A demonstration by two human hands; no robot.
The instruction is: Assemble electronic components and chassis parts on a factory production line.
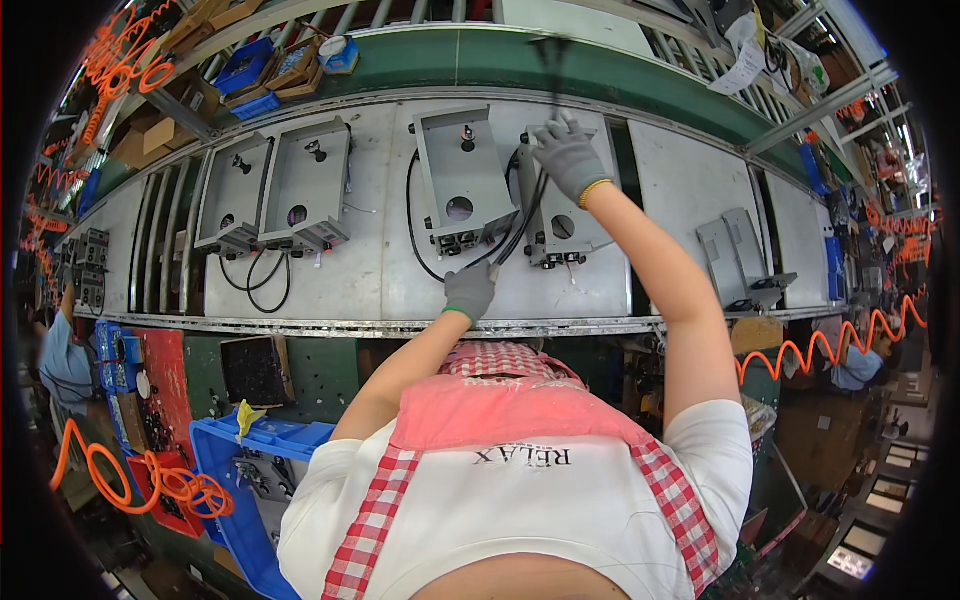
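My right hand (572, 160), in a grey glove, is closed round a bundle of black cables (521, 232) above the far end of a grey metal housing (574, 205). Past its fingers the cables' far end is smeared by motion. Nearer to me, my gloved left hand (470, 291) grips the same bundle close to the near end of a second grey metal housing (461, 170). This open housing has a round hole and a black fitting inside. One black cable loops down along its left side. Some of the right-hand housing is hidden by my right hand and the cables.
Two more grey housings (303, 186) stand at the left, a black cable (268, 290) trailing from them. At the right lies a bent grey metal part (738, 255). Beside me at lower left is a blue crate (222, 470). An orange coiled hose (830, 345) hangs at the right.
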